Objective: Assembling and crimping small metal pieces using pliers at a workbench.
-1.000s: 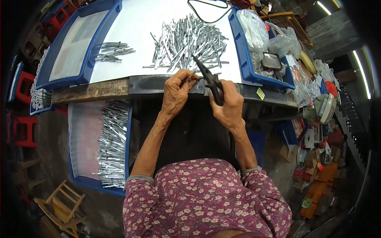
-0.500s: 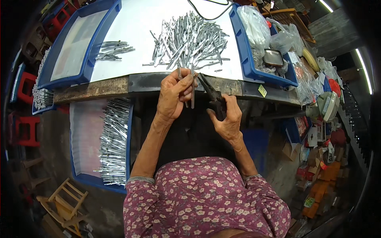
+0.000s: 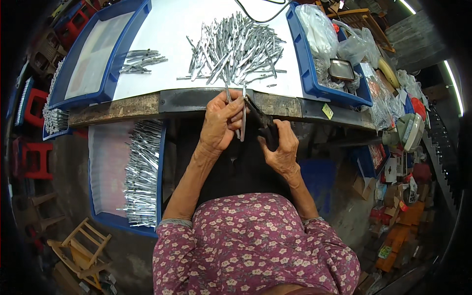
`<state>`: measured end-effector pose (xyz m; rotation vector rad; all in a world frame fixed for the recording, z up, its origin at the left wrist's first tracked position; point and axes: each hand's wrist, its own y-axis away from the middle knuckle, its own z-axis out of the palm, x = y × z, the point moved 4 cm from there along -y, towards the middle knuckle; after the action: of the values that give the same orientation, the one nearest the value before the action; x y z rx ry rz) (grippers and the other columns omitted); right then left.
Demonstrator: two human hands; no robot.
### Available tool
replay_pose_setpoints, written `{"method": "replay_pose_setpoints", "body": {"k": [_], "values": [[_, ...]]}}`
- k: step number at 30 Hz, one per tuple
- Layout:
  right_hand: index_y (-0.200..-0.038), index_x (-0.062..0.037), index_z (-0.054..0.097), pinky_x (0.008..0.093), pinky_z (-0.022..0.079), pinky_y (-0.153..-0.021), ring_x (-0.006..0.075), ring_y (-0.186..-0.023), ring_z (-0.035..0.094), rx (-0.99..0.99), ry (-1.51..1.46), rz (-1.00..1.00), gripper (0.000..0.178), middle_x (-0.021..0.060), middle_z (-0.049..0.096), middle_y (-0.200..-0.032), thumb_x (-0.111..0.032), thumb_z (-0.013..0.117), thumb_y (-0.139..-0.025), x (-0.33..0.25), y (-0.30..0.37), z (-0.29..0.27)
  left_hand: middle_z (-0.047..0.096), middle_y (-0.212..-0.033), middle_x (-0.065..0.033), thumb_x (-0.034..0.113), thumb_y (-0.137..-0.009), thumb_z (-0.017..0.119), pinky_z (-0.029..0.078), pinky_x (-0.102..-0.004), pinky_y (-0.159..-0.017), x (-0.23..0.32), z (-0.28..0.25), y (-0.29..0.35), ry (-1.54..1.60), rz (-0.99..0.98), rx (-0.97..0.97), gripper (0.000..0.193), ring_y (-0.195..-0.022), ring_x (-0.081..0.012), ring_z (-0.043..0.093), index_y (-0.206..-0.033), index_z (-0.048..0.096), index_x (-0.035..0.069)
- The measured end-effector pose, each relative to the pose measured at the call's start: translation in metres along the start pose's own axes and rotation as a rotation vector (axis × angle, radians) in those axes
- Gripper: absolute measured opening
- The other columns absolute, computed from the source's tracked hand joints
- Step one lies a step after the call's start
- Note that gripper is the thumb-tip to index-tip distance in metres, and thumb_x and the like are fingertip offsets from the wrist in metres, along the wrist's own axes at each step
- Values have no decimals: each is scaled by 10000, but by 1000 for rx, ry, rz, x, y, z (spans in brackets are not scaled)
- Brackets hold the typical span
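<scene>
My left hand (image 3: 221,120) is closed on two thin metal strips (image 3: 243,120), pinched between thumb and fingers in front of the table edge. In my right hand (image 3: 283,147) is a pair of dark pliers (image 3: 261,116), the fingers wrapped round the handles. The pliers' jaws meet the right-hand strip near its upper part; whether they bite on it or only touch it I cannot tell. Straight ahead on the white table top lies a heap of similar metal strips (image 3: 238,46). A smaller bunch of strips (image 3: 142,61) lies to its left.
A blue tray (image 3: 109,81) stands on the table at left. Another blue tray (image 3: 339,98) with plastic bags and a metal tin is at right. Below the table, left of me, a blue crate (image 3: 160,182) holds many strips. A small wooden stool (image 3: 83,250) stands at lower left.
The pliers' jaws have closed in from the right and now meet the strip. My left hand has shifted slightly right and down, and the strips have tilted.
</scene>
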<state>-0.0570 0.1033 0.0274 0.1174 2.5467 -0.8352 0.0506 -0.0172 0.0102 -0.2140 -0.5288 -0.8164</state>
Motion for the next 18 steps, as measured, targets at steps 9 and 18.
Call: {"method": "replay_pose_setpoints", "body": {"k": [9,18], "values": [[-929,-22,541,225,362,-558,66,-629,423,-436,-663,599,348,-18,460,-696,-178,682,-652,-5,6,4,463,-657,0,56,-861,541,359,-221,-481,5,18,11,-1046,708,278,82,-548,-64,421,-848,479,4],[-909,28,535,211,303,-490,71,-536,391,-614,-1369,814,319,7,444,-662,-169,644,-683,1,22,3,518,-789,-176,-120,-660,529,479,-339,-592,16,26,12,-1638,1136,-233,302,-698,-335,557,-950,494,-43]]}}
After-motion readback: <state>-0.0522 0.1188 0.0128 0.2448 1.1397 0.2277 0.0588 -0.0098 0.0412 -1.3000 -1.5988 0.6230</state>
